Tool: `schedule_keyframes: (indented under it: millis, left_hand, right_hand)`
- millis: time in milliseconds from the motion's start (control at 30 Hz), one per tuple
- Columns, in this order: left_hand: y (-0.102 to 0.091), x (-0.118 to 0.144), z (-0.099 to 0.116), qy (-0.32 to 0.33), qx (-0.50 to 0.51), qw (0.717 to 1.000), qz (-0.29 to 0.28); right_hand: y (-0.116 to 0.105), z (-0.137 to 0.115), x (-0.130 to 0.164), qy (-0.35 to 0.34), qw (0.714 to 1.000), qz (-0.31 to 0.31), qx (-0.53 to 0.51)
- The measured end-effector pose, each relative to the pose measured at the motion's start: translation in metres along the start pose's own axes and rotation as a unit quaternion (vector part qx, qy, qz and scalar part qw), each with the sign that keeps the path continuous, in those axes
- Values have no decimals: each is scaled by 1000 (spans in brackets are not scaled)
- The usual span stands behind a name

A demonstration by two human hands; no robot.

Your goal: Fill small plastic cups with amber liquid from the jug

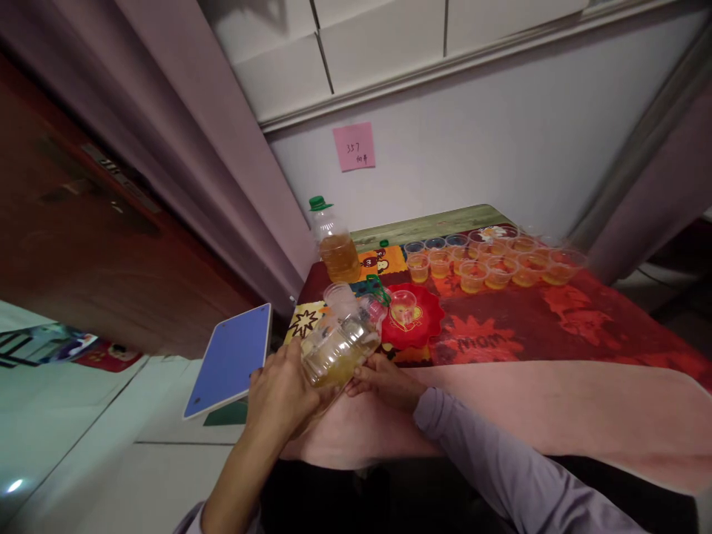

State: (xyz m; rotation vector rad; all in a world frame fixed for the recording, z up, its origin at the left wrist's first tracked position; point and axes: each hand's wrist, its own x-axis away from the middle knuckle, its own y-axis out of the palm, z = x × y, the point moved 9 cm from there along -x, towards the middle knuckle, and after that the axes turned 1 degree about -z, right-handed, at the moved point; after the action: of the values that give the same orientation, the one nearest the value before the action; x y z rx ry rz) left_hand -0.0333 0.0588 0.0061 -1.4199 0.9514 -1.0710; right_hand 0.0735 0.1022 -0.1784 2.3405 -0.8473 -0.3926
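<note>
A clear plastic bottle (339, 348) with some yellowish liquid lies tilted between my two hands, its neck end pointing up and right. My left hand (283, 389) is wrapped round its left side near the base. On the lower right side, my right hand (381, 380) grips the same bottle. A green plastic piece (378, 289) shows at its neck end. Just beyond that end, a clear plastic cup (404, 305) stands on a red scalloped plate (428, 334). Whether liquid is flowing into the cup I cannot tell. Behind the bottle is a clear cup-like thing (338, 297), partly hidden.
A second bottle (339, 256) of amber liquid with a green cap stands upright at the back left. Several clear cups (472, 276), many with orange-yellow liquid, stand in rows at the back right. A small green cap (383, 243) lies behind. Left of the table is a blue board (231, 360).
</note>
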Motion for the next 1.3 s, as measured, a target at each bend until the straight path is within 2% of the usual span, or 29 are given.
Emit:
schedule_keyframes:
  millis: [233, 533, 1300]
  left_hand:
    - [-6, -5, 10, -4, -16, 999, -31]
    - [-13, -8, 17, -5, -41, 998, -42]
    - [-28, -12, 37, 27, -86, 996, -28]
  right_hand:
    - [-4, 3, 0, 5, 1000, 14, -25]
    - [-4, 1, -2, -5, 998, 13, -54]
    - [3, -12, 4, -16, 997, 15, -79]
